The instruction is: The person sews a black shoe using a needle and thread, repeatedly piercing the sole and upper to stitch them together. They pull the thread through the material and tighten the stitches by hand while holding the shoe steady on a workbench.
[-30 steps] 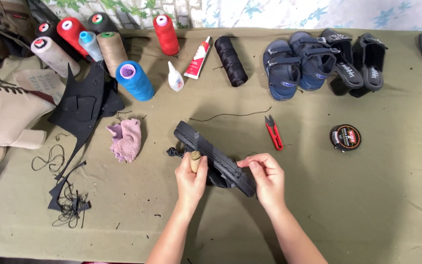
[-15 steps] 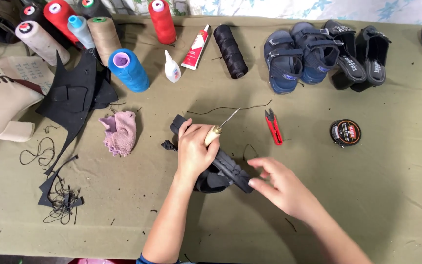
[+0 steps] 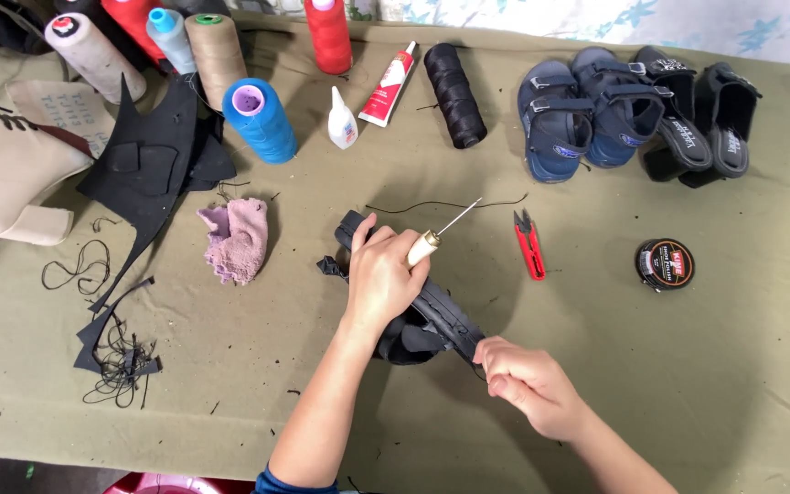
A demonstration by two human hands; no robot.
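A matt olive cloth, flecked with lint and thread scraps, covers the counter point(image 3: 706, 384). The black sandal point(image 3: 432, 316) under the hands looks like matt woven strap and rubbery sole. The awl point(image 3: 439, 233) has a pale, smooth wooden handle and a thin bright metal needle. The snips point(image 3: 529, 244) beside it have glossy red plastic handles. The round tin point(image 3: 665, 263) is shiny metal with a printed lid. Towards the far edge, the thread cones point(image 3: 261, 119) show softly sheened wound yarn, and the glue tube point(image 3: 388, 84) looks smooth and glossy. The pink rag point(image 3: 237, 240) is fuzzy, rough cloth; the black offcuts point(image 3: 148, 169) look like dull leather or felt.
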